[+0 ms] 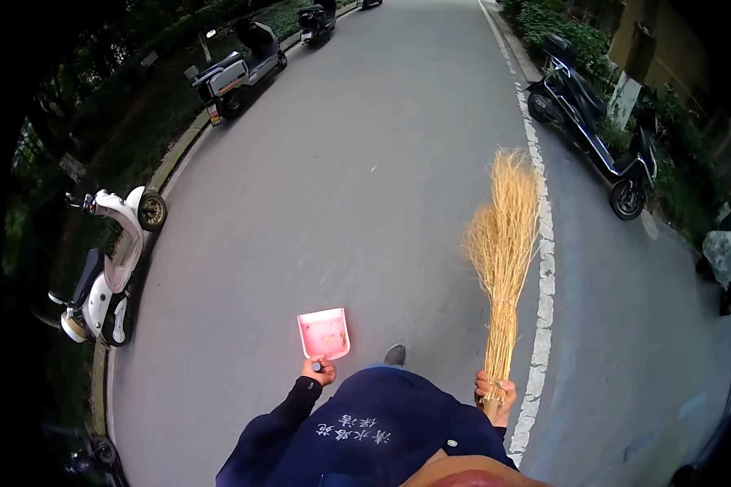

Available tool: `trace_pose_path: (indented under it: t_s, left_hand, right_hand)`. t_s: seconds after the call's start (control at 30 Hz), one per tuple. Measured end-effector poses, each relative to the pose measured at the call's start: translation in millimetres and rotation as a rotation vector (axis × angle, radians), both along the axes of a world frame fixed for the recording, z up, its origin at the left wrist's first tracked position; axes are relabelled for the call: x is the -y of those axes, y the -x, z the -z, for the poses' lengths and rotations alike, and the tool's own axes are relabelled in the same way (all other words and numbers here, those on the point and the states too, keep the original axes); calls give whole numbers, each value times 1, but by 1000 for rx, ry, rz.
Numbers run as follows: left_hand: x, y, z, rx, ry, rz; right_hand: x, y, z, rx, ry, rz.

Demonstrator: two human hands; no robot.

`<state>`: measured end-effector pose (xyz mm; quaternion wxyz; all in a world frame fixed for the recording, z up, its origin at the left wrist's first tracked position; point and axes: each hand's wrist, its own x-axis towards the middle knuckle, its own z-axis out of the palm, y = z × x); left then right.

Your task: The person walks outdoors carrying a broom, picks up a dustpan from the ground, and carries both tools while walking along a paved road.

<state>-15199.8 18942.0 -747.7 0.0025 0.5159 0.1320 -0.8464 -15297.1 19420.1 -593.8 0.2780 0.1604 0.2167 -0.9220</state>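
Observation:
My left hand (pixel 325 375) is closed around the grey-ended handle of a pink dustpan (pixel 323 331). The pan hangs in front of me with its wide mouth facing away, and small brownish bits show inside it. On the other side, my right hand (pixel 503 393) grips the bound lower end of a straw broom (pixel 505 300). Its bristles point forward, fanning out close to the white line. The tip of one dark shoe (pixel 395 355) shows below, between the two tools.
Grey road (pixel 317 178) runs ahead, with a broken-edged white line (pixel 544 292) along its right. A white scooter (pixel 110 276) and a grey scooter (pixel 235 75) stand by the left kerb. A dark scooter (pixel 593 122) is parked at the right, beside bushes.

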Motion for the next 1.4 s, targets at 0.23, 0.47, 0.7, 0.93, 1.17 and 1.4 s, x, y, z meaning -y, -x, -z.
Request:
trace_pose_path:
  t_s: [0.23, 0.47, 0.7, 0.93, 1.17, 1.4]
  left_hand:
    - [-16, 305, -37, -159, 77, 107]
    - [-76, 569, -37, -157, 123, 100]
    - [-138, 787, -64, -101, 110, 9]
    - [-141, 991, -24, -52, 124, 25]
    - [-105, 1292, -10, 49, 102, -26]
    - [-90, 1594, -36, -10, 136, 64]
  right_hand:
    - [-58, 247, 14, -15, -191, 186]
    - [-99, 556, 21, 20, -131, 175]
    - [-126, 854, 2, -37, -18, -154]
    - [-77, 1088, -11, 4, 53, -299]
    - [-51, 1360, -29, 55, 44, -330]
    - [-77, 1590, -28, 45, -3, -163]
